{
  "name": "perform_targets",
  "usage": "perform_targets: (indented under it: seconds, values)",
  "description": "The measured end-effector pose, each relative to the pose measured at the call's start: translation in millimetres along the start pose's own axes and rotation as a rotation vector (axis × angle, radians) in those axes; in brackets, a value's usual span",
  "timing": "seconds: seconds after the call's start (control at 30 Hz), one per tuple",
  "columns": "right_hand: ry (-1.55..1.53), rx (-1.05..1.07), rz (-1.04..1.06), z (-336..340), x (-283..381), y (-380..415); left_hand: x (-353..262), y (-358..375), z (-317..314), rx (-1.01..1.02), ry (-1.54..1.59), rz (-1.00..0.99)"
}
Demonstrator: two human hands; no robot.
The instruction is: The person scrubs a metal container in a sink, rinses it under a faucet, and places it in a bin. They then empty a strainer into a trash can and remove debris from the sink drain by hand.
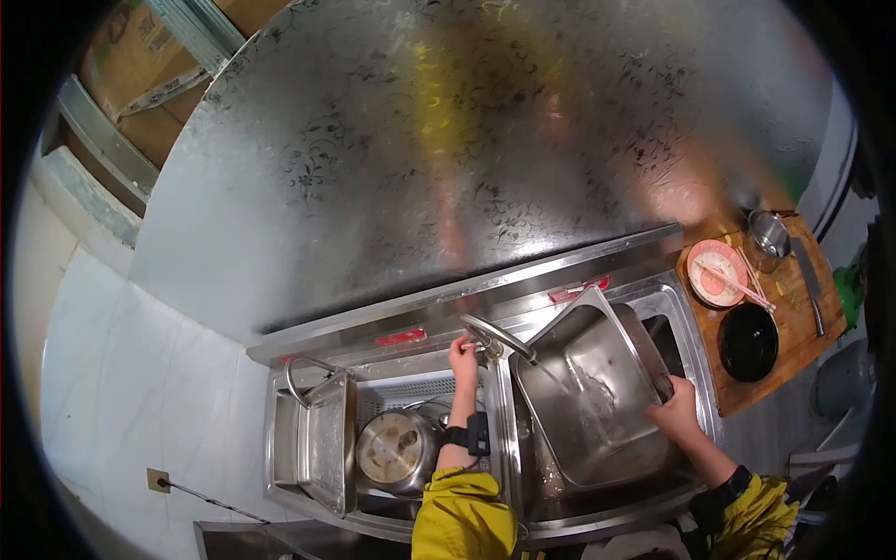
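My left hand [463,358] reaches to the back of the sink, its fingers closed at the handle beside the base of the curved faucet [499,333]. A thin stream of water falls from the spout into a deep rectangular steel pan [566,357], which is tilted in the right basin [537,499]. On the pan's right rim, my right hand [676,411] grips with the thumb inside and the fingers hidden behind the wall. Some water lies on the pan's bottom.
In the left basin are a steel pot [390,452] with cloudy liquid, a white perforated basket [415,387] and a tilted steel tray [327,443]. A wooden board [791,350] at right bears a pink-rimmed bowl [717,273], a black bowl [748,342] and a knife [805,271].
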State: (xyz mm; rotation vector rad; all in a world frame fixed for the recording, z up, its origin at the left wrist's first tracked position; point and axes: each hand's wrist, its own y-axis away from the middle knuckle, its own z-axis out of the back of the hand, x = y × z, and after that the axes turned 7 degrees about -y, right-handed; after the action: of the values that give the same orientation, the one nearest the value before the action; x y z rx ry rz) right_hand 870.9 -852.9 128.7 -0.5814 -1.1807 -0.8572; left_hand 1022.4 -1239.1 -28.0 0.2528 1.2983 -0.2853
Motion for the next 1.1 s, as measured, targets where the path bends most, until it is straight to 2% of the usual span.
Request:
perform_targets:
  seconds: [0.07, 0.1, 0.2, 0.23, 0.3, 0.33, 0.37, 0.4, 0.43, 0.47, 0.53, 0.6, 0.63, 0.77, 0.87, 0.93, 1.0, 1.1]
  values:
    - [-0.032, 0.029, -0.011, 1.7, 1.7, -0.4, -3.0, 17.2, 10.0, 0.055, -0.089, -0.114]
    - [-0.063, 0.042, -0.014, 4.7, 17.4, 0.3, -6.5, 20.1, 15.0, 0.118, -0.021, -0.103]
    - [0.063, 0.194, -0.035, 24.5, 22.5, -7.6, -25.8, 34.7, 25.6, -0.019, -0.364, -0.129]
    - [0.077, 0.254, -0.011, 29.2, 15.2, -13.7, -40.2, 50.5, 28.2, -0.024, -0.392, -0.235]
    - [0.076, 0.34, 0.069, 35.1, 16.0, -19.7, -52.9, 88.6, 29.0, 0.116, -0.502, -0.314]
    - [0.075, 0.38, 0.111, 39.6, 18.7, -23.8, -49.7, 110.8, 27.7, 0.268, -0.527, -0.277]
    - [0.209, 0.452, 0.152, 43.8, 22.7, -28.7, -47.1, 130.2, 26.4, 0.546, -0.502, -0.099]
    - [0.249, 0.524, 0.204, 45.4, 20.6, -34.7, -61.6, 163.1, 22.3, 0.624, -0.359, 0.003]
    - [0.286, 0.595, 0.257, 44.9, 15.0, -42.2, -78.3, 187.5, 20.7, 0.661, -0.428, -0.014]
    - [0.323, 0.665, 0.309, 46.9, 13.2, -47.0, -58.4, 197.7, 18.8, 0.65, -0.497, -0.075]
    - [0.268, 0.761, 0.291, 46.7, 25.7, -47.1, -62.0, 223.5, 13.4, 0.501, -0.381, -0.058]
    - [0.25, 0.849, 0.258, 43.7, 25.3, -51.4, -77.5, 243.3, 12.4, 0.412, -0.467, 0.016]
    - [0.305, 0.868, 0.24, 44.5, 25.2, -53.4, -83.5, 253.1, 13.1, 0.366, -0.511, 0.058]
    - [0.251, 0.866, 0.3, 44.9, -8.6, -64.9, -66.9, 292.4, 24.8, 0.26, -0.33, 0.002]
    - [0.484, 0.537, 0.661, 54.5, 11.3, -56.1, -61.9, 324.2, 32.2, 0.172, -0.266, 0.08]
    - [0.493, 0.451, 0.674, 58.2, 17.4, -49.6, -61.4, 351.8, 26.9, 0.05, -0.179, 0.13]
    - [0.424, 0.185, 0.699, 54.9, 10.0, -33.7, -63.7, 377.5, 22.4, -0.05, -0.157, 0.148]
    - [0.43, 0.193, 0.687, 46.2, -25.5, 10.1, -53.8, 405.0, 12.4, -0.182, -0.108, 0.151]
